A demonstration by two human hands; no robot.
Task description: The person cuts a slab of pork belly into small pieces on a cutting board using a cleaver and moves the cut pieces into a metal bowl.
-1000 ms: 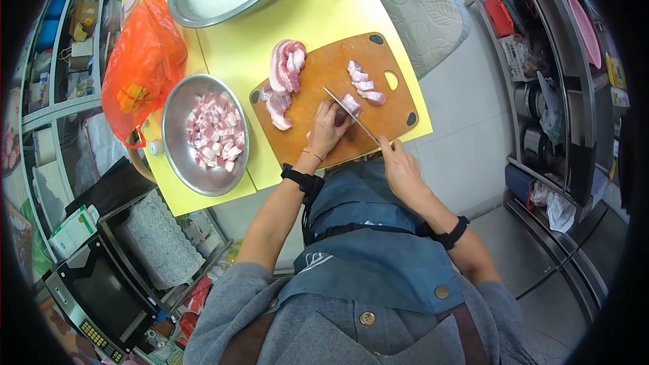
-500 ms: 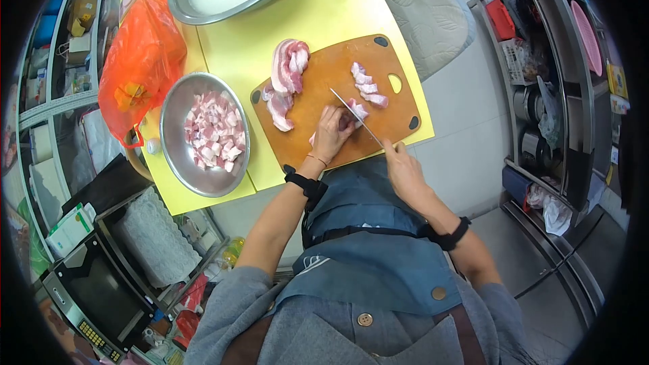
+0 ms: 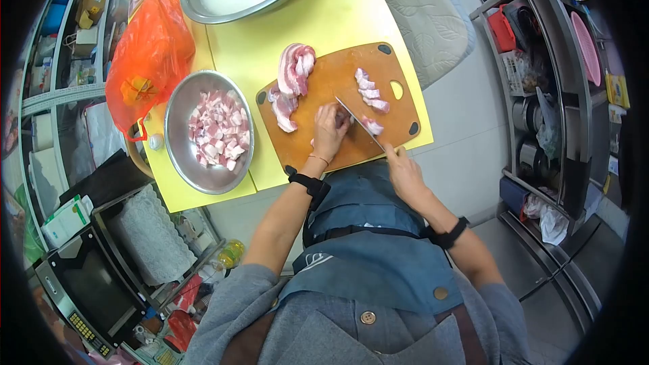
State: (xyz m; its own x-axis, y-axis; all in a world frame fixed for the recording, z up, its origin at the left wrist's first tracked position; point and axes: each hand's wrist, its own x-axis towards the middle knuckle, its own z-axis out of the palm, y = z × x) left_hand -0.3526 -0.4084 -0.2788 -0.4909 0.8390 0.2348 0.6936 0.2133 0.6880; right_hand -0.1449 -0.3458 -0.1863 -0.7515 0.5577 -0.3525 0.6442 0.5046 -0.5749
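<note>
My right hand [image 3: 404,172] is closed around the handle of a kitchen knife [image 3: 358,122], its blade slanting across the wooden cutting board [image 3: 341,81]. Fingers curled, my left hand [image 3: 329,128] presses a piece of pork belly [image 3: 343,121] against the board just left of the blade; much of that piece is hidden. On the blade's right side lies a cut piece of pork [image 3: 371,126]. Farther up the board is a row of sliced pork [image 3: 370,90]. Larger pork belly strips [image 3: 296,71] rest at the board's left side.
A steel bowl [image 3: 177,155] of diced pork stands left of the board on the yellow table [image 3: 236,54]. Behind it sits a red plastic bag [image 3: 152,54]. A large metal basin [image 3: 250,15] with whitish contents is at the far edge. A cushioned seat [image 3: 426,20] stands beyond the table's right side.
The knife has shifted slightly left relative to the meat, and a cut piece now shows separately on its right. My left hand stays on the pork. The whole view has shifted a little.
</note>
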